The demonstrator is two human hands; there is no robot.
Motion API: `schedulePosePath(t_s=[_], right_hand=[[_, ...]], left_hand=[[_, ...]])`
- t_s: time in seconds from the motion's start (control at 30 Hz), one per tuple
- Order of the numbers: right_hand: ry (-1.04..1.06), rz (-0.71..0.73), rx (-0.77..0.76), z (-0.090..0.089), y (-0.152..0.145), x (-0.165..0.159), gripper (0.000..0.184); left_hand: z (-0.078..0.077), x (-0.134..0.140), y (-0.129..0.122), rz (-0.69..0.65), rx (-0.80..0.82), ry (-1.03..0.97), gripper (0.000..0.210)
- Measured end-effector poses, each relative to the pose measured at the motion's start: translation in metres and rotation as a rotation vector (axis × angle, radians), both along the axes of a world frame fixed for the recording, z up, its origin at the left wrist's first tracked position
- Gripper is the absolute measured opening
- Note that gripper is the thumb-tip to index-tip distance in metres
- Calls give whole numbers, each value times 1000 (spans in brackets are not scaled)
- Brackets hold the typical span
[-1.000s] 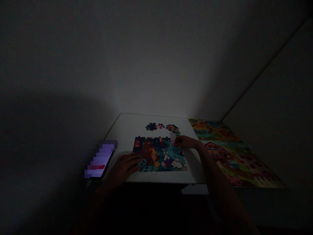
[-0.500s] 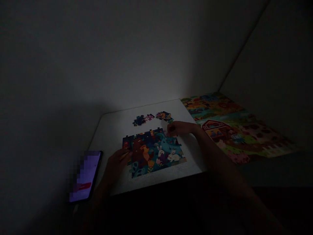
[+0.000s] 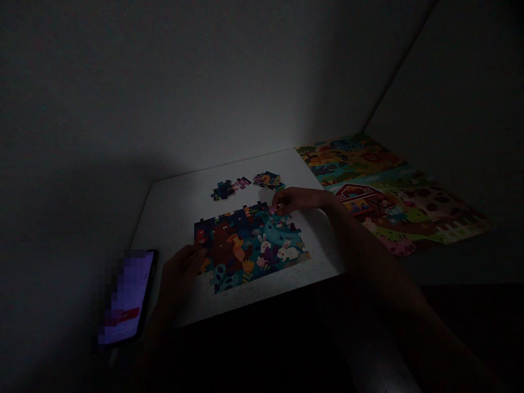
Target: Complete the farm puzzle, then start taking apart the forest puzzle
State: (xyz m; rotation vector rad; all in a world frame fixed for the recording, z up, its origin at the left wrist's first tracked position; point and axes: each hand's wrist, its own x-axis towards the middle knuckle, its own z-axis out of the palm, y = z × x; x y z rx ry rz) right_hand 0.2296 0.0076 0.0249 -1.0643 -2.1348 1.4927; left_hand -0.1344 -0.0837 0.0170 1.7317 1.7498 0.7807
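A partly joined jigsaw puzzle (image 3: 241, 248) with a bear, a fox and white rabbits lies on a white board (image 3: 172, 207). My left hand (image 3: 180, 273) is at its left edge, fingers curled onto the border; shadow hides part of the grip. At the upper right corner, my right hand (image 3: 289, 200) pinches a small pinkish puzzle piece (image 3: 273, 209) against the puzzle. Whether that piece is seated cannot be made out. Beyond the puzzle lie loose dark pieces (image 3: 223, 190), a pink piece (image 3: 243, 183) and a small orange-and-blue cluster (image 3: 268, 179).
A lit phone (image 3: 131, 297) stands left of the board, partly pixelated. To the right, colourful farm and animal pictures (image 3: 368, 202) lie flat under my right forearm's far side. A wall (image 3: 204, 109) rises behind the board, and the room is dim.
The view has shifted slightly, so the board sits further left and higher. My right hand stays at the puzzle's upper right corner, the pinkish piece now showing more clearly. My left hand remains at the left edge.
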Motion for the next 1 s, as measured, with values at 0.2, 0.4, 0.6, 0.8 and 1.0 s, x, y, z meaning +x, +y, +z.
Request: schedulePosePath(t_s=[0.2,0.4,0.6,0.8,1.0], right_hand=[[102,-222,3,-4,2,-6,29],[352,-677,32,-29,20,-15,41],[516,-941,151,-45,41,-3,52],[458,-1049,225,-50,48,4,53],[396,-1023,203,-51,48,2,56]], left_hand=[[3,3,4,4,-56,-73,39],[3,4,5,3,-66,-98,43],[9,0,10,-5,-49,-67,45],[20,5,36,-68,62,20,45],[34,22,78,-138,191,121,44]])
